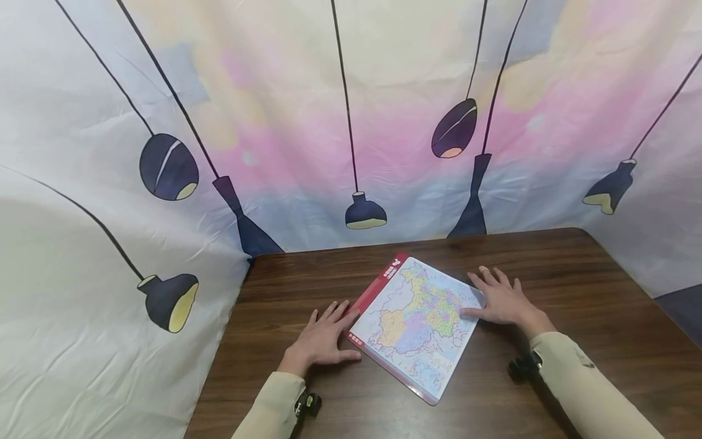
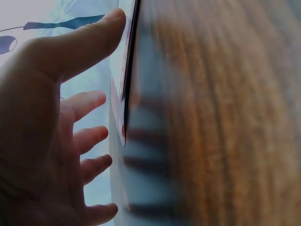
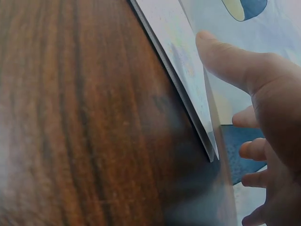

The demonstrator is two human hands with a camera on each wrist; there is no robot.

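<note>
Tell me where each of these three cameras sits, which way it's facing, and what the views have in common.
Head: on the person's head, looking forward and down at the map board on the wooden table; both hands and sleeved forearms show, left hand and right hand flat beside the board.
Left wrist: low on the left wrist, looking along the tabletop at the board's edge; thumb and fingers show.
Right wrist: low on the right wrist, facing the board's opposite edge; thumb and fingers show.
Shared: all three show the board and the table.

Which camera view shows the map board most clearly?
The head view: the whole map board lies flat between both hands. The left wrist view shows only its blurred edge by the thumb; the right wrist view shows one corner.
</note>
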